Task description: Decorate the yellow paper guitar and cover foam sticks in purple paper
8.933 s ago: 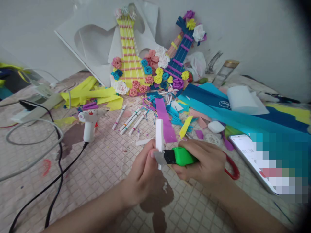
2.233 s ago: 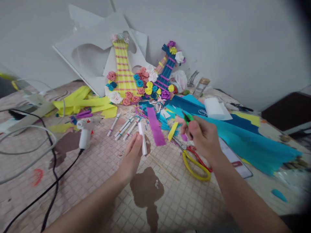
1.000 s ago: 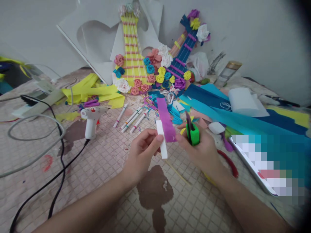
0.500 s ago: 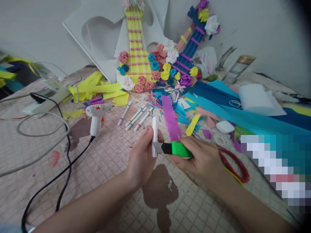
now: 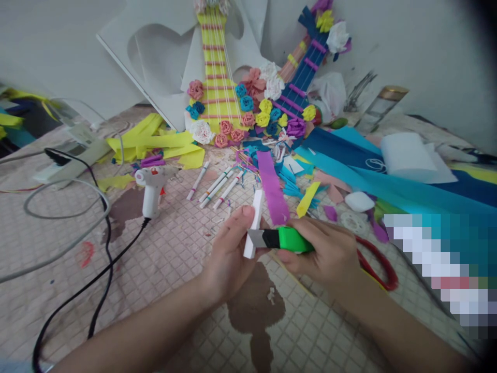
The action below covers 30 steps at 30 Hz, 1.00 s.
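Note:
My left hand (image 5: 229, 251) is closed around a narrow white foam strip (image 5: 256, 207), thumb on its near face. The strip stands up from the fingers, its top tilted to the right. In my right hand (image 5: 324, 251) is a green utility knife (image 5: 293, 239) with a black collar. Its wide metal blade (image 5: 258, 239) points left and touches the lower part of the strip. How deep the edge goes in, I cannot tell. Behind my hands a purple crepe paper strip (image 5: 272, 186) lies on the table.
A white glue gun (image 5: 152, 191) stands at left, its black cord (image 5: 111, 269) running toward me. Several markers (image 5: 216, 185) lie mid-table. Red-handled scissors (image 5: 384, 264) rest beside my right wrist. Flower-trimmed paper guitars (image 5: 215, 77) lean on the wall; blue crepe paper (image 5: 349, 155) covers the right.
The foam strip has tipped, its top leaning right where it stood nearly upright. The knife and my right hand have shifted slightly right, the blade staying against the strip.

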### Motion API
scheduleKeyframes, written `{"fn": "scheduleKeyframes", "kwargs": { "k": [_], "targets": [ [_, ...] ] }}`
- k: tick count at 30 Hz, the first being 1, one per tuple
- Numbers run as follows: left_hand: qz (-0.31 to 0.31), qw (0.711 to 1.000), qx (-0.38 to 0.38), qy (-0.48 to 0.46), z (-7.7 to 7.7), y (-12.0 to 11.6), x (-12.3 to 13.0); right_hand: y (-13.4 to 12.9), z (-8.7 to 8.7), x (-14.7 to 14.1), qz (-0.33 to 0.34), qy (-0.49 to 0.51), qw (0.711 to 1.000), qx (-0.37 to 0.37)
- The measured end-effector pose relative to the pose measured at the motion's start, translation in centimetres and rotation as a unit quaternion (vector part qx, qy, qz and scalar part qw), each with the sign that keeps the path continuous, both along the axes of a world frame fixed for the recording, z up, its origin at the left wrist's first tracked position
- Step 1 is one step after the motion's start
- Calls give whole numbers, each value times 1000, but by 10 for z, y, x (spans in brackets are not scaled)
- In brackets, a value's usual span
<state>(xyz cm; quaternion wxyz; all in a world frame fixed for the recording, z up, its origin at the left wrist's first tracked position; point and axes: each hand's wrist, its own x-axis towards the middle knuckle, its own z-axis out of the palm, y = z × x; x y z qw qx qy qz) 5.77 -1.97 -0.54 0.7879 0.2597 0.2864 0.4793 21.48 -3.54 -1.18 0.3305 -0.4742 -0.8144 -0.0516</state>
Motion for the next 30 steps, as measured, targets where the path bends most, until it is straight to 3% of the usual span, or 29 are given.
{"fn": "scheduleKeyframes", "kwargs": {
  "k": [7,13,22,30],
  "targets": [
    [6,998,52,38,-2,-1,3,-1,4,-4,-9,-9,1000,21],
    [40,982,130,131,-11,-4,-2,-3,10,-9,-11,-14,999,47],
    [68,982,130,115,-3,-6,0,-2,7,-10,-1,-9,999,45],
    [76,977,141,143,-7,-8,-2,-4,8,-11,-19,-21,997,65]
  ]
}}
